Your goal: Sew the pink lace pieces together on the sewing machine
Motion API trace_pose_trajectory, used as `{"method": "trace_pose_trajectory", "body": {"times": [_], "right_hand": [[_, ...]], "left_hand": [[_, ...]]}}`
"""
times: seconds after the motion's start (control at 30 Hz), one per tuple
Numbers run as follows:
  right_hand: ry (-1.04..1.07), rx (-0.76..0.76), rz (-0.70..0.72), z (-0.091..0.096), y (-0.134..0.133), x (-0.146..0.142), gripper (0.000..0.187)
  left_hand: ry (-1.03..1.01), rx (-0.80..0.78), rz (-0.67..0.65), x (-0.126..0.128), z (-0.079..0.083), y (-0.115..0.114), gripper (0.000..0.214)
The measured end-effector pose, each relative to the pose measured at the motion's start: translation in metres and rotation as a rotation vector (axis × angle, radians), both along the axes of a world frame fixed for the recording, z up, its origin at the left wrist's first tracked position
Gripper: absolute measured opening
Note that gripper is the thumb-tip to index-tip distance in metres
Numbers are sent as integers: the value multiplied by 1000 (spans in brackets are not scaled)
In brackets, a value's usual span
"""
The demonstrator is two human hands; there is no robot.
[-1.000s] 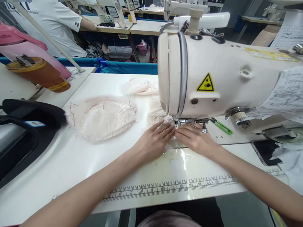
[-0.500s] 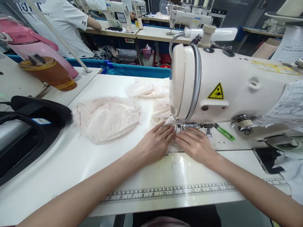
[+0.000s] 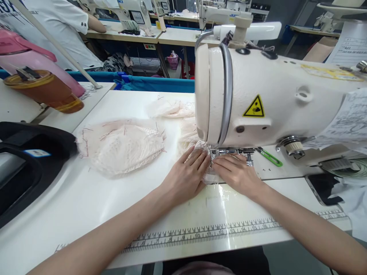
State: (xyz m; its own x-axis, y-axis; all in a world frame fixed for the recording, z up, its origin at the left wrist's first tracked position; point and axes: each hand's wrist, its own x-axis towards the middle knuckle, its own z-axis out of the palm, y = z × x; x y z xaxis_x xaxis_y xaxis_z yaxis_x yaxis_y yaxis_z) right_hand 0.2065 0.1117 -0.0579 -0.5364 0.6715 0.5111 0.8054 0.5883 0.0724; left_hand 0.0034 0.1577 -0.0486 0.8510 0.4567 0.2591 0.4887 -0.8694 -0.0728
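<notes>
A pale pink piece of lace fabric [image 3: 207, 177] lies beneath the needle area of a white sewing machine [image 3: 255, 95]. My left hand [image 3: 186, 172] rests flat on it, fingers stretched toward the machine head. From the other side, my right hand [image 3: 237, 170] lies beside the presser foot [image 3: 222, 151], its fingers extended and their tips at the lace. My right thumb is hidden. More gathered lace [image 3: 187, 133] trails behind my left hand. Farther left, a rounded pale lace piece [image 3: 123, 147] with reddish thread ends lies on the table [image 3: 114, 198].
At the left are a black device [image 3: 34, 164], a brown cup [image 3: 46, 91] with tools and a pink bottle [image 3: 37, 57]. Green-handled snips [image 3: 271, 156] and a phone [image 3: 322, 189] lie right. A ruler strip [image 3: 206, 233] runs along the front edge. A co-worker's white sleeve [image 3: 71, 19] shows behind.
The view has shifted slightly, so most things sit a little farther left. Both hands stay at the lace by the presser foot, with my left fingers slightly more spread.
</notes>
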Motion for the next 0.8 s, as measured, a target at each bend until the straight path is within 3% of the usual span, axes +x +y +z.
{"method": "trace_pose_trajectory", "body": {"times": [0.57,0.8], "right_hand": [[16,-63,-19,-2,6,10,32],[-29,68,-100,7,7,7,27]], "left_hand": [[23,31,28,3,-1,-3,45],[17,19,27,2,1,-2,44]]}}
